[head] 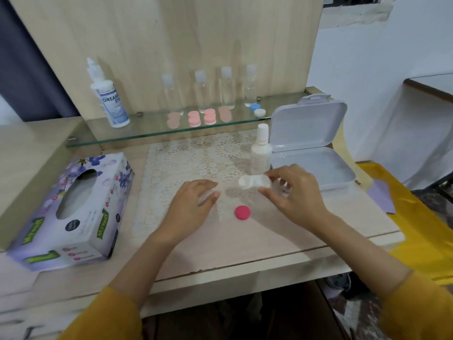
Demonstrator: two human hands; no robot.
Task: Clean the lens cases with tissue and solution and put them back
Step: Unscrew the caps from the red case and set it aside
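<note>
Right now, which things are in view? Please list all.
tissue box: one, purple, desk left
solution bottle: one, white, shelf left
small bottles: four, clear, shelf
pink lens cases: about four, pink, shelf
blue lens case: one, blue-white, shelf right
mat: one, cream lace, desk
white bottle: one, white, mat
plastic box: one, pale grey, open, right
cap: one, pink, desk front
white lens case: one, white, right hand
left hand: on mat
right hand: pinches white lens case

Pink cap, white lace mat, purple floral tissue box.
</note>
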